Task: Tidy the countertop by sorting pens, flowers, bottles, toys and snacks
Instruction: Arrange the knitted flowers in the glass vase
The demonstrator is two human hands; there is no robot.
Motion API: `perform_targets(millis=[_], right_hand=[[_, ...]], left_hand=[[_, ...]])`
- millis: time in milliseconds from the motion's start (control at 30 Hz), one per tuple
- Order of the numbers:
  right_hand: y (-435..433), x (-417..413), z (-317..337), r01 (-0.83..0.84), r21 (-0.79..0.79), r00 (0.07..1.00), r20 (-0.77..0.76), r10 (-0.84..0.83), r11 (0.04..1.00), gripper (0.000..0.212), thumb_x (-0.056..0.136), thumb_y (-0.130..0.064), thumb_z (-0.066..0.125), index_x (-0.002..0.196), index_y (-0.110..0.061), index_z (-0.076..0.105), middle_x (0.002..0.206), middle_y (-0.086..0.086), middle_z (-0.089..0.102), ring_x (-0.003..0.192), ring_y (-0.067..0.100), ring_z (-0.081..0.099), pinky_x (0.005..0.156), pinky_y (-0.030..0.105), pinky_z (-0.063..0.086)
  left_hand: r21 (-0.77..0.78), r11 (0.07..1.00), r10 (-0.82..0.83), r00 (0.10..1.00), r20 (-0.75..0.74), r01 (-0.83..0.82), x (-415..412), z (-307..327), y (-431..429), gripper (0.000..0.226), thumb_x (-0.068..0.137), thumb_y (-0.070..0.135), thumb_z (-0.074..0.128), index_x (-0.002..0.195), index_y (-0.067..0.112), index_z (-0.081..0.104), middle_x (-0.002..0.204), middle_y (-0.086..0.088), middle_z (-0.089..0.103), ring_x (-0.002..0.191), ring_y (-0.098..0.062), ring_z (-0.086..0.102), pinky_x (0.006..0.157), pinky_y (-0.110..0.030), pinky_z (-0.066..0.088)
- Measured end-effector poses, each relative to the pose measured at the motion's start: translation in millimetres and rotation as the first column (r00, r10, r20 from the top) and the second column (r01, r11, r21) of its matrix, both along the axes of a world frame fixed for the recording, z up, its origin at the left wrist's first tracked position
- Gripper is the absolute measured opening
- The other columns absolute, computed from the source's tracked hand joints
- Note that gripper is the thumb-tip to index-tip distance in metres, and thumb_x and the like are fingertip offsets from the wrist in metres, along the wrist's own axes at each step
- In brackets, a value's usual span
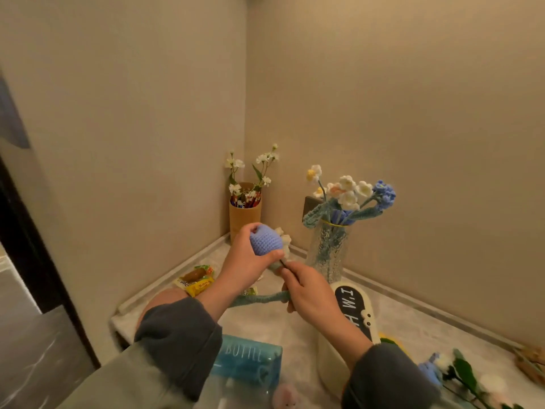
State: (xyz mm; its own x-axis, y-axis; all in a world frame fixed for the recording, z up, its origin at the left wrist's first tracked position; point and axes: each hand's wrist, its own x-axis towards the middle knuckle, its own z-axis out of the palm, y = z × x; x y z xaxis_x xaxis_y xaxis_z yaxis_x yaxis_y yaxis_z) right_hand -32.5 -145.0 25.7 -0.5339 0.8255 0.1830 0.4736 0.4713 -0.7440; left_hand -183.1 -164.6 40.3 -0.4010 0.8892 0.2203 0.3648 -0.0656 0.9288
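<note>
Fingers [272,255] of left hand [244,261]: curled round the blue head of a crocheted flower [265,240], held above the tabletop [413,329].
Fingers of right hand [312,293]: pinching the same flower's stem just below the head; the green-wrapped stem trails down and left.
Just behind, right: glass vase [327,249] of crocheted blooms.
Corner: cardboard pen holder [244,219] with pens and white sprigs.
Left edge: snack packets [197,280].
Near front: blue bottle [247,364], cream bottle [330,361].

Both forearms reach forward, left grip [246,262] curled round a crochet flower [265,241], right grip [309,286] pinching its stem.
</note>
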Motion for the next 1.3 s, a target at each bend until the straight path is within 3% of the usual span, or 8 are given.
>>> perform_targets(millis=[167, 333, 500, 733, 867, 1000, 1167, 1300], right_hand=[[17.1, -13.7, 9.0, 0.045, -0.009, 0.999, -0.008, -0.045, 0.999, 0.023, 0.101, -0.027, 0.043, 0.087, -0.030, 0.061, 0.062, -0.007, 0.060, 0.051, 0.013, 0.063, 0.063, 0.041, 0.056], [41.2, -26.1, 24.3, 0.141, 0.094, 0.988, 0.057, -0.146, 0.986, 0.023, 0.098, -0.024, 0.048, 0.100, -0.018, 0.069, 0.091, -0.001, 0.064, 0.086, 0.018, 0.059, 0.079, 0.040, 0.048], [58.4, -50.4, 49.6, 0.234, 0.068, 0.972, -0.035, -0.232, 0.970, 0.020, 0.093, -0.025, 0.056, 0.079, -0.017, 0.068, 0.070, 0.001, 0.063, 0.065, 0.012, 0.055, 0.064, 0.037, 0.044], [73.4, -93.3, 77.2, 0.375, 0.007, 0.880, -0.317, -0.354, 0.927, 0.021, 0.095, -0.025, 0.055, 0.078, -0.015, 0.060, 0.063, 0.005, 0.060, 0.051, 0.017, 0.056, 0.053, 0.041, 0.050], [80.9, -105.5, 97.5, 0.483, 0.073, 0.812, -0.411, -0.415, 0.873, 0.014, 0.096, -0.022, 0.056, 0.085, -0.018, 0.063, 0.065, 0.003, 0.062, 0.054, 0.021, 0.061, 0.052, 0.040, 0.055], [86.2, -107.4, 129.0, 0.568, 0.181, 0.775, -0.445, -0.448, 0.803, 0.013, 0.097, -0.025, 0.056, 0.085, -0.025, 0.060, 0.068, 0.000, 0.064, 0.059, 0.024, 0.065, 0.062, 0.050, 0.056], [90.2, -105.4, 164.6, 0.639, 0.230, 0.733, -0.472, -0.490, 0.734, 0.017, 0.096, -0.027, 0.058, 0.080, -0.031, 0.059, 0.068, -0.002, 0.067, 0.061, 0.023, 0.066, 0.066, 0.049, 0.057], [99.1, -98.3, 184.6, 0.685, 0.293, 0.713, -0.459, -0.530, 0.667, 0.010, 0.095, -0.029, 0.060, 0.087, -0.025, 0.065, 0.068, -0.006, 0.066, 0.062, 0.020, 0.066, 0.069, 0.049, 0.057]], left_hand=[[0.081, 0.997, -0.005, 0.999, -0.042, 0.009, -13.8, 11.0, 21.1, 0.064, 0.075, 0.026, 0.080, 0.126, 0.025, 0.041, 0.124, 0.004, 0.045, 0.113, -0.017, 0.052, 0.083, -0.025, 0.046], [0.097, 0.986, -0.127, 0.985, -0.118, 0.139, -25.6, 29.5, 52.7, 0.080, 0.073, 0.030, 0.081, 0.138, 0.028, 0.034, 0.134, 0.006, 0.038, 0.122, -0.013, 0.044, 0.095, -0.027, 0.044], [0.248, 0.958, -0.049, 0.933, -0.357, 0.145, -41.4, 61.4, 71.6, 0.084, 0.077, 0.039, 0.076, 0.145, 0.035, 0.027, 0.149, 0.011, 0.027, 0.134, -0.007, 0.031, 0.106, -0.028, 0.032], [0.766, 0.606, 0.120, 0.928, -0.353, 0.213, -69.2, 61.7, 81.3, 0.017, 0.090, 0.027, 0.059, 0.105, 0.020, 0.058, 0.099, 0.012, 0.055, 0.095, -0.005, 0.052, 0.085, -0.025, 0.043], [0.562, 0.749, -0.218, 0.932, -0.291, 0.350, -85.3, 46.4, 87.2, 0.012, 0.090, 0.042, 0.053, 0.092, 0.030, 0.055, 0.079, 0.013, 0.057, 0.072, -0.012, 0.057, 0.062, -0.030, 0.049], [0.281, 0.820, -0.425, 0.859, -0.285, 0.498, -89.5, 48.1, 102.8, 0.016, 0.089, 0.053, 0.054, 0.102, 0.044, 0.052, 0.090, 0.019, 0.060, 0.080, 0.000, 0.057, 0.067, -0.019, 0.049], [0.249, 0.803, -0.461, 0.829, -0.318, 0.542, -74.2, 69.5, 126.8, 0.019, 0.094, 0.038, 0.057, 0.106, 0.027, 0.066, 0.089, 0.018, 0.065, 0.075, 0.009, 0.057, 0.063, -0.004, 0.040], [0.306, 0.771, -0.495, 0.828, -0.262, 0.558, -57.3, 88.1, 149.3, 0.018, 0.091, 0.036, 0.061, 0.103, 0.028, 0.072, 0.088, 0.015, 0.070, 0.077, 0.003, 0.062, 0.070, -0.017, 0.050]])
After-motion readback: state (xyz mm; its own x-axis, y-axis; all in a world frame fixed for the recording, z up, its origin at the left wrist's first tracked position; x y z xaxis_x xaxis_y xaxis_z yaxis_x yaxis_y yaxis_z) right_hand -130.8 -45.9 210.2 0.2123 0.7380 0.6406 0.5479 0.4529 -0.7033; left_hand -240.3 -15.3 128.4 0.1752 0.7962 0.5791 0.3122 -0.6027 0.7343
